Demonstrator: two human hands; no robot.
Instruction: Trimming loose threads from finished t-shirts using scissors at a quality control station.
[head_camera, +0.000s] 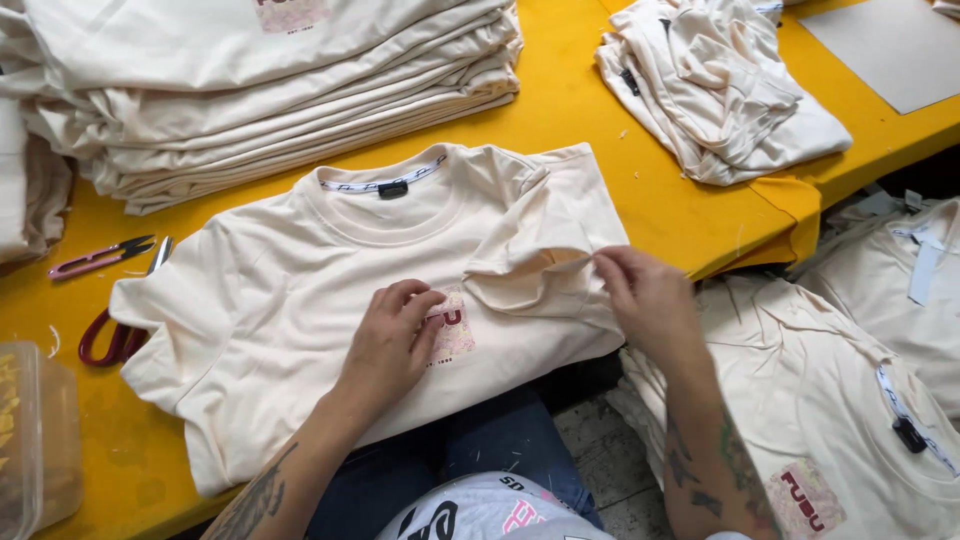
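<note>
Cream cotton T-shirt (290, 300) w/ pink chest print lies face-up, flat on the yellow surface (640, 190), hem hanging over the near edge. Right hand (645, 300): fingers (607, 262) pinched on a raised fold of the shirt's sleeve. Left hand (390, 345): fingers (425, 305) loosely curled, grasping nothing, pressing the print. Tall stack of folded cream shirts (270, 90) behind; crumpled pile (715, 85) far right. Pink thread snips (100, 257) and red-handled scissors (110, 335) near the shirt's other sleeve. Little open room betw. shirt & stack.

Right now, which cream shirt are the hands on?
The one spread flat mid-table, under the left hand and right hand; the others are stacked or heaped.
</note>
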